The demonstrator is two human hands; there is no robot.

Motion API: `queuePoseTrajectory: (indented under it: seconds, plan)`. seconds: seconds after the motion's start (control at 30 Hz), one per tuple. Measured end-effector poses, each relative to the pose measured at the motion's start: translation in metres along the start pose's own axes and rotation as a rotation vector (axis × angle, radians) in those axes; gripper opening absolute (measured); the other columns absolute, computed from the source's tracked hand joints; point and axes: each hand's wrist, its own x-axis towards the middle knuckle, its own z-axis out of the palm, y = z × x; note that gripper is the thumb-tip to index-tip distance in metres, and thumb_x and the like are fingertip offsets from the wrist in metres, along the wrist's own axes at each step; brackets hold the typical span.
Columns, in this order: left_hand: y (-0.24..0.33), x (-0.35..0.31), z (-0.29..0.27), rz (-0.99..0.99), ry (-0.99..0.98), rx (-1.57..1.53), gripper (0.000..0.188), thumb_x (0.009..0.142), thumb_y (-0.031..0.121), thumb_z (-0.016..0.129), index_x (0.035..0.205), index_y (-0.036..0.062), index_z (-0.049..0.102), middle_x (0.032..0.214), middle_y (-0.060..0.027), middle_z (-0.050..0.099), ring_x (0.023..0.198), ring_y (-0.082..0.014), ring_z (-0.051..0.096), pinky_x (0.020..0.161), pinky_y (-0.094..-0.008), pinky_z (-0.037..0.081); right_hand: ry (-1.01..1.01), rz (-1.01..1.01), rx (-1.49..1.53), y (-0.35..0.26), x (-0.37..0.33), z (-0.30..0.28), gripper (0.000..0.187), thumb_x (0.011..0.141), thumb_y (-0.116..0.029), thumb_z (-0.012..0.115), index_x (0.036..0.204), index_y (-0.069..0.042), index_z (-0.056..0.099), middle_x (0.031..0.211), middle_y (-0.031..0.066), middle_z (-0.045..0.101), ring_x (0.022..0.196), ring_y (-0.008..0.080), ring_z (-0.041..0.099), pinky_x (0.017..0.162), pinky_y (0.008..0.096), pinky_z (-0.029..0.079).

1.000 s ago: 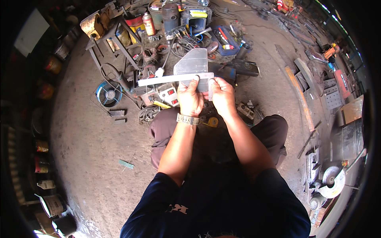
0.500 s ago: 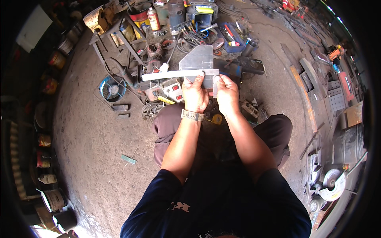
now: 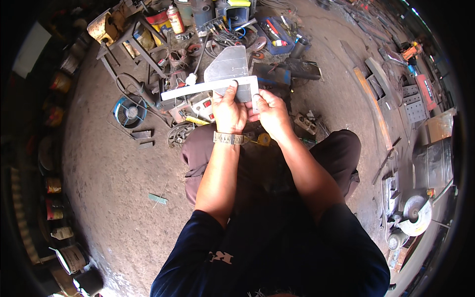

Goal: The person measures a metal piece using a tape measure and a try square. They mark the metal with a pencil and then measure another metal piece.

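Observation:
A flat grey metal plate (image 3: 228,64) with a slanted upper left corner is held up in front of me. Across it lies an L-shaped metal square (image 3: 190,89), its long arm reaching left and its short arm pointing down toward me. My left hand (image 3: 229,111) is closed on the plate's lower part, its thumb pressing the square's long arm against it. My right hand (image 3: 272,113) pinches the square's short arm beside the plate's right edge. Its fingers behind are partly hidden, so I cannot tell whether they also touch the plate.
Beyond my hands lie cables, a spray can (image 3: 175,20), a blue tool tray (image 3: 279,42) and a metal stand (image 3: 148,37). A blue fan (image 3: 130,112) sits left; a yellow tape measure (image 3: 264,139) lies between my knees. Steel offcuts and a cutting disc machine (image 3: 414,213) stand right.
The whole view has shifted, putting my hands and the scene further left and up. The square slants more, its right end higher. Both hands keep their hold.

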Motion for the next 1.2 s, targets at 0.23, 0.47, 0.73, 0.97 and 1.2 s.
queuePoseTrajectory:
  seconds: [0.23, 0.47, 0.73, 0.97, 1.2]
  plan:
    - [-0.001, 0.003, -0.006, 0.024, -0.041, 0.011, 0.029, 0.102, 0.002, 0.065, 0.129, 0.0079, 0.059, 0.115, -0.0087, 0.069, 0.102, -0.0267, 0.073, 0.084, -0.0463, 0.066, 0.013, -0.015, -0.138, -0.01, -0.004, 0.006, 0.024, 0.108, -0.014, 0.054, 0.114, 0.003, 0.07, 0.089, 0.0112, 0.077, 0.073, 0.0165, 0.074, 0.065, 0.0323, 0.062]
    - [-0.001, 0.006, -0.006, 0.057, -0.025, -0.043, 0.03, 0.1, -0.003, 0.065, 0.128, 0.0069, 0.063, 0.119, -0.007, 0.071, 0.11, -0.0224, 0.07, 0.101, -0.0428, 0.059, -0.134, -0.106, -0.35, -0.008, 0.013, -0.018, 0.025, 0.107, -0.019, 0.056, 0.112, 0.0, 0.072, 0.088, 0.0089, 0.077, 0.078, 0.0165, 0.072, 0.076, 0.0341, 0.057]
    - [-0.006, 0.007, -0.008, 0.024, -0.019, -0.038, 0.031, 0.101, -0.002, 0.065, 0.13, 0.0081, 0.063, 0.119, -0.0066, 0.071, 0.11, -0.0219, 0.07, 0.101, -0.0416, 0.059, -0.113, -0.062, -0.374, -0.004, 0.013, -0.023, 0.024, 0.105, -0.02, 0.06, 0.116, -0.002, 0.072, 0.088, 0.0106, 0.077, 0.081, 0.0174, 0.073, 0.078, 0.034, 0.056]
    - [-0.01, 0.006, -0.008, 0.034, 0.021, -0.043, 0.033, 0.1, -0.002, 0.066, 0.131, 0.0089, 0.063, 0.12, -0.0061, 0.071, 0.11, -0.0217, 0.07, 0.1, -0.0412, 0.059, -0.061, -0.086, -0.411, 0.009, 0.017, -0.017, 0.027, 0.105, -0.02, 0.061, 0.123, -0.003, 0.072, 0.095, 0.0141, 0.078, 0.085, 0.0191, 0.074, 0.081, 0.0357, 0.057]
    - [-0.005, 0.005, -0.008, -0.008, -0.003, -0.021, 0.035, 0.099, -0.003, 0.067, 0.132, 0.008, 0.061, 0.119, -0.0064, 0.071, 0.109, -0.0216, 0.07, 0.098, -0.0411, 0.059, -0.204, -0.089, -0.296, -0.007, 0.024, -0.038, 0.027, 0.107, -0.011, 0.058, 0.128, 0.003, 0.07, 0.097, 0.0081, 0.077, 0.084, 0.0144, 0.071, 0.079, 0.0322, 0.057]
